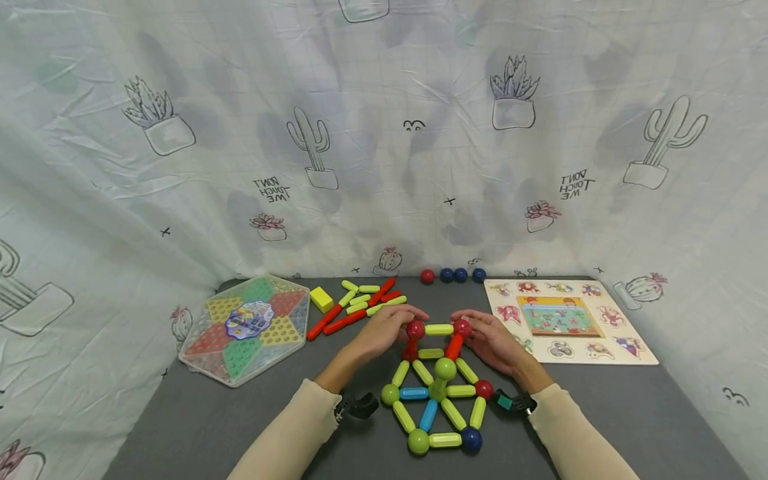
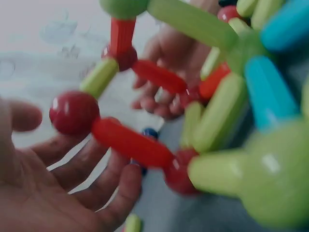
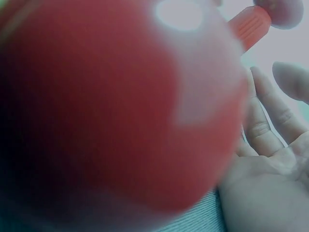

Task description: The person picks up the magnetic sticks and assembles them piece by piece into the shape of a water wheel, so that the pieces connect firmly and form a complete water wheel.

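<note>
Spread and pinching nothing, the left hand and right hand flanked the red-cornered frame at lower center, which a stray nudge could have toppled.

The ball-and-rod structure looks plastic, its balls smooth and glossy and its rods softly shiny, with a matt table beneath it, a creased cloth backdrop behind it, a translucent plastic hexagonal game case to its left and a smooth, wood-looking puzzle board to its right.
</note>
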A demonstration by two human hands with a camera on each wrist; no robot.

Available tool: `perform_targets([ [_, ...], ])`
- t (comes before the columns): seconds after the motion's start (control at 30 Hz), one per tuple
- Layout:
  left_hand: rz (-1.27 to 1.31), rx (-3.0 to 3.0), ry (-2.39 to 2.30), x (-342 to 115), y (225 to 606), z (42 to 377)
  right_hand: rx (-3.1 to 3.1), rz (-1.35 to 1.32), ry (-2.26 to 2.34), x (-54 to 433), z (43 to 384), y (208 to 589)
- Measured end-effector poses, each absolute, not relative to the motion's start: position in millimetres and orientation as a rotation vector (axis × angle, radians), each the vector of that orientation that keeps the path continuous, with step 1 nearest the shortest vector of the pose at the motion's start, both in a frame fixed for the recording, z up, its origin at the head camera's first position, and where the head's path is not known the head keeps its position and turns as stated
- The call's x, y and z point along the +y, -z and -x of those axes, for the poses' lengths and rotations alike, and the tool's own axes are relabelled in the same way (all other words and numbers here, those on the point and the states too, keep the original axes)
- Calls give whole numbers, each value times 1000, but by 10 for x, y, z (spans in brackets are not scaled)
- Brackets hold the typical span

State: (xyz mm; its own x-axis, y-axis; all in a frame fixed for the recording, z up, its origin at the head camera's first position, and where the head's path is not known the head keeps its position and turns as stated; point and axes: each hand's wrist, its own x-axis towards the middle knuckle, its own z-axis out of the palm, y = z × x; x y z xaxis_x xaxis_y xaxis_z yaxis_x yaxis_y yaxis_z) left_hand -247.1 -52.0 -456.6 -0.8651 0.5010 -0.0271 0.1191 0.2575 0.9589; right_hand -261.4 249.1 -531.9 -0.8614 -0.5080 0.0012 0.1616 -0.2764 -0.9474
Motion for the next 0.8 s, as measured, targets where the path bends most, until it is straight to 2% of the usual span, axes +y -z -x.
perform_targets([
  [0.1, -569, 2265, -1614, -664, 4712, 2449, 1578, 454, 2162, 2488, 2609, 5313],
  [0.37, -858, 2523, -1301, -732, 5043, 2381, 1714, 574, 2063, 2471, 2587, 5311],
  [0.8, -883, 2540, -1292, -582, 5079, 2537, 1832, 445, 1994, 2491, 2408, 5253],
])
